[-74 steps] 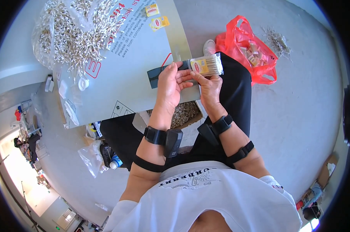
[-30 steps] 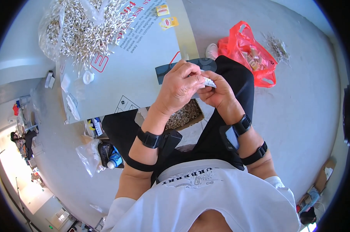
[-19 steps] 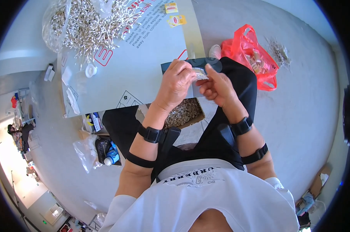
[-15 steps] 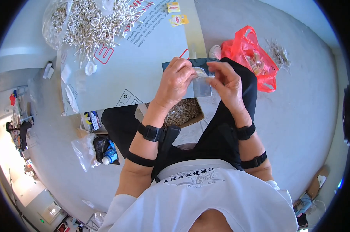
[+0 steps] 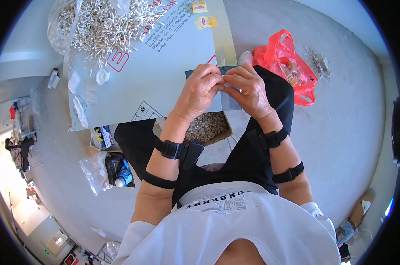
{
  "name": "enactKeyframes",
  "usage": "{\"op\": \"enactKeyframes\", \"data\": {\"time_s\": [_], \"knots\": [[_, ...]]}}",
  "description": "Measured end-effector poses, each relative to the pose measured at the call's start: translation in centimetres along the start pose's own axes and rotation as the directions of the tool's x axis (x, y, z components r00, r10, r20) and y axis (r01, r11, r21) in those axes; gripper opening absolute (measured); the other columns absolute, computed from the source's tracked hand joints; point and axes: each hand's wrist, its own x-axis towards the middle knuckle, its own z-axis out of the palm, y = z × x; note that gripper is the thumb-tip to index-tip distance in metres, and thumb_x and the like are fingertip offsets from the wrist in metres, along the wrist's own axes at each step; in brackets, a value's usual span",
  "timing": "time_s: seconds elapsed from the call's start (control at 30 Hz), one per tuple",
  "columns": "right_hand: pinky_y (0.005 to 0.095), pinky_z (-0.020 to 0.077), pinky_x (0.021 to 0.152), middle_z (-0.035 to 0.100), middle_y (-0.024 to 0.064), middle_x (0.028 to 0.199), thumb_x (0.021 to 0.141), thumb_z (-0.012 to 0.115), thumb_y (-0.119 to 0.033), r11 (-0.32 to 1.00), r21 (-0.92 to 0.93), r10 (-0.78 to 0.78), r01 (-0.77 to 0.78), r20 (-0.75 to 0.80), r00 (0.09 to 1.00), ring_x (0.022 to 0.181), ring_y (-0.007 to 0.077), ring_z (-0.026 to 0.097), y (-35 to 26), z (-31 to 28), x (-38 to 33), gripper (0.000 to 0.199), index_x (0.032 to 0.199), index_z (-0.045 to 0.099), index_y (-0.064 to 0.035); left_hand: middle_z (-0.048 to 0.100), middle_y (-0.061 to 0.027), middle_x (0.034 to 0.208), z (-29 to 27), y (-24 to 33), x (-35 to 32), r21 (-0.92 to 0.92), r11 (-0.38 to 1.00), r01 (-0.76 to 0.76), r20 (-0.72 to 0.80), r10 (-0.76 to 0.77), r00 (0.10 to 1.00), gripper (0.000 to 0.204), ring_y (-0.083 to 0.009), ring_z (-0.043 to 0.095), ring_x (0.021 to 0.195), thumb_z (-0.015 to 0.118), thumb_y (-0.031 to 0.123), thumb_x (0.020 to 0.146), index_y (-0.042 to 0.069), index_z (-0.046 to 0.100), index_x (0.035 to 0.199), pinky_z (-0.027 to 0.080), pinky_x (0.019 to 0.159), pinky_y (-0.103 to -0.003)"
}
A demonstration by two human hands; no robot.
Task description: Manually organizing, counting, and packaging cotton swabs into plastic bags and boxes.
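My left hand (image 5: 200, 88) and my right hand (image 5: 249, 88) meet fingertip to fingertip over my lap. Between them they pinch a small clear plastic packet (image 5: 227, 84), mostly hidden by the fingers. Just beneath the hands lies a dark grey flat piece (image 5: 230, 100) at the near edge of a pale cardboard sheet (image 5: 160, 84). Both wrists carry black straps. A big heap of white cotton swabs (image 5: 100, 26) lies on the far left of the sheet.
An open cardboard box of swabs (image 5: 209, 126) sits between my legs. A red plastic bag (image 5: 288, 66) with small packs lies right, loose swabs (image 5: 317, 59) beyond it. Two small yellow labels (image 5: 203, 15) rest on the sheet. Bottle and bags (image 5: 118, 174) lie left.
2.5 s ago my right hand held a yellowish bundle of swabs. The hands then closed together on a clear packet, and the view shifted slightly.
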Motion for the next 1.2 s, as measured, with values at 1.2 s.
{"op": "enactKeyframes", "data": {"time_s": [1.2], "knots": [[0.0346, 0.0492, 0.063, 0.059, 0.0091, 0.085, 0.077, 0.071, 0.001, 0.976, 0.189, 0.134, -0.108, -0.132, 0.982, 0.072, 0.0283, 0.061, 1.0, 0.2, 0.3, 0.012, 0.087, 0.064, -0.0028, 0.057, -0.0071, 0.085, 1.4, 0.2, 1.6, 0.294, 0.944, -0.147, -0.069, 0.174, 0.982, 0.018, -0.0279, 0.058, 0.08, 0.069, -0.006, 0.07, 0.002, 0.06, 0.083, 0.051, 0.066, -0.036]]}}
